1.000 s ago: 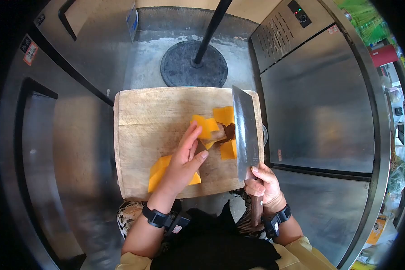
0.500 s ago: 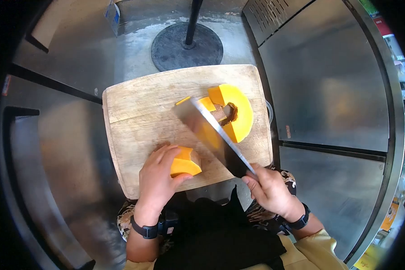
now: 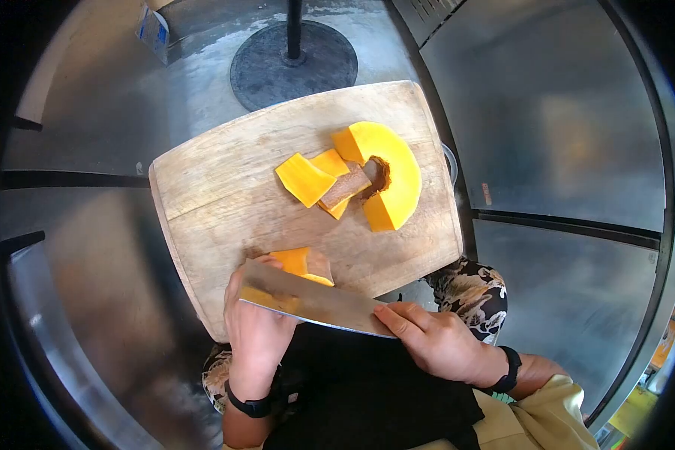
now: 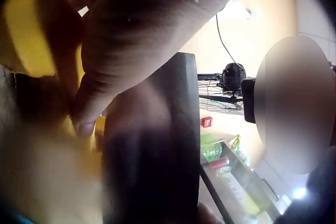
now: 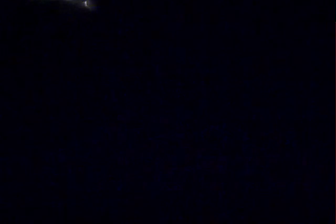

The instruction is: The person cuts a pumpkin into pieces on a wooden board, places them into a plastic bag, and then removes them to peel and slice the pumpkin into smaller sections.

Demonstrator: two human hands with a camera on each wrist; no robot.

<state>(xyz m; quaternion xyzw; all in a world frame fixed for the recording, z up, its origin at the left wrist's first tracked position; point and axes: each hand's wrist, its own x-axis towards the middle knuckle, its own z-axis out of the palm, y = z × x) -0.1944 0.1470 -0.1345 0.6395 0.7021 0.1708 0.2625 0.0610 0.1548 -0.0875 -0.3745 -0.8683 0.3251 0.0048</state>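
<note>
In the head view the right hand [image 3: 446,345] grips a broad cleaver [image 3: 315,298], its blade reaching left over the left hand [image 3: 256,334]. The left hand holds an orange pumpkin chunk [image 3: 296,262] at the board's near edge; the blade hides part of its fingers. In the left wrist view the thumb [image 4: 102,92] lies against the yellow-orange flesh [image 4: 31,29], beside the dark blade [image 4: 157,150]. A C-shaped pumpkin ring [image 3: 403,176] and cut pieces [image 3: 305,180] lie farther back. The right wrist view is almost wholly black.
The wooden cutting board [image 3: 217,195] spans the person's lap area. Beyond it stands a pole on a round black base [image 3: 294,67]. Steel cabinet doors [image 3: 562,135] are on the right, more steel fronts [image 3: 90,112] on the left.
The left hand has moved from the cut pieces to the near chunk and holds it. The cleaver has swung left and towards the body, from beside the ring to over the left hand.
</note>
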